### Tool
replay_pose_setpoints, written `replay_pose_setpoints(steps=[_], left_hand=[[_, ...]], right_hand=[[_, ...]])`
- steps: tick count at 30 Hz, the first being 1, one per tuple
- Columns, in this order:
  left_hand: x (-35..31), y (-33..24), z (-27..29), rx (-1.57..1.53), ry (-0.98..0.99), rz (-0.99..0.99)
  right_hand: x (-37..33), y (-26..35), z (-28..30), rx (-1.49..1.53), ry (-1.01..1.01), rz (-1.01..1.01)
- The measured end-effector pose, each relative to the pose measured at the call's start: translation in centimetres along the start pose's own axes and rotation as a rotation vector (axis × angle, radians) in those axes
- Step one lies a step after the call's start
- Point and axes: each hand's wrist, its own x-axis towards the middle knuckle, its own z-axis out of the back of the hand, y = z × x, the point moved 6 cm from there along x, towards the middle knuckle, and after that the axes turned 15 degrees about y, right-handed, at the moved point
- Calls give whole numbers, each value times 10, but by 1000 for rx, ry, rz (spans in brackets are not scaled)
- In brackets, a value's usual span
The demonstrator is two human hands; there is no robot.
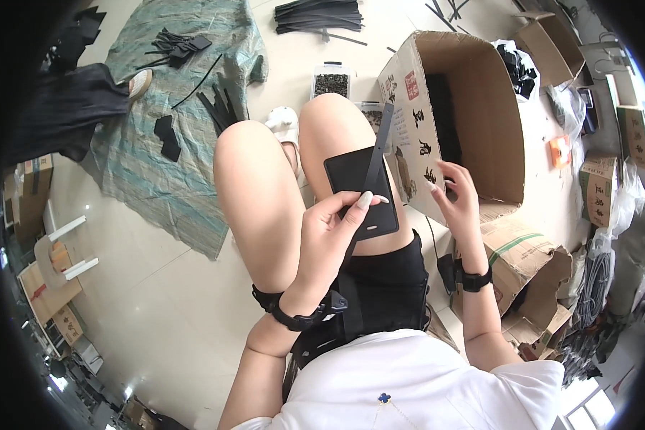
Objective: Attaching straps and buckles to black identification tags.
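Observation:
My left hand (331, 228) is closed, thumb against fingers, on a flat black strap (384, 132). The strap slants up and right past the fingertips, and its lower end trails down below the hand. Behind it, over my right thigh, lies a black rectangular panel (342, 172) with rounded corners and a small slot near its lower edge; whether strap and panel are joined I cannot tell. My right hand (459, 197) is raised beside the large cardboard box (407, 82), thumb and fingers apart, with nothing visible between them.
The open box stands right of my knees with dark pieces inside. Ahead are a clear tub (331, 66) of small dark parts and a bundle of black strips (319, 16). A green sheet (193, 122) carries more black pieces. Another person's shoe (140, 84) rests on it. A torn carton (519, 251) sits at right.

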Motion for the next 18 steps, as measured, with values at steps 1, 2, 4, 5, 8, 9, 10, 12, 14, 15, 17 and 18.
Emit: replay_pose_setpoints(steps=[1, 2, 4, 5, 8, 9, 10, 12, 14, 15, 17, 18], left_hand=[[-1, 2, 4, -14, -25, -3], [-1, 2, 6, -30, -43, -7], [1, 3, 8, -44, -51, -38], [0, 3, 10, -52, -57, -60], [-3, 2, 11, -76, -58, -37], [-4, 1, 12, -75, -63, -39], [-5, 2, 14, -77, -71, -10], [-8, 4, 17, -76, -79, 16], [-10, 14, 19, -161, -46, 31], [-12, 13, 20, -159, -51, 27], [-13, 11, 19, -230, -26, 21], [-14, 11, 21, -227, -32, 15]], right_hand=[[-4, -27, 0, -363, -173, 0], [-8, -56, -4, -608, -210, -113], [-12, -107, -22, -634, -65, -232], [-11, -126, -32, -486, -7, -360], [-11, -137, -40, -434, -114, -271], [-8, -136, -42, -427, -92, -269], [-5, -135, -43, -420, -71, -266], [5, -132, -42, -418, -75, -224], [15, -128, -41, -438, -64, -203], [22, -128, -39, -454, -63, -203], [35, -127, -34, -462, -47, -215], [42, -126, -32, -470, -40, -224]])
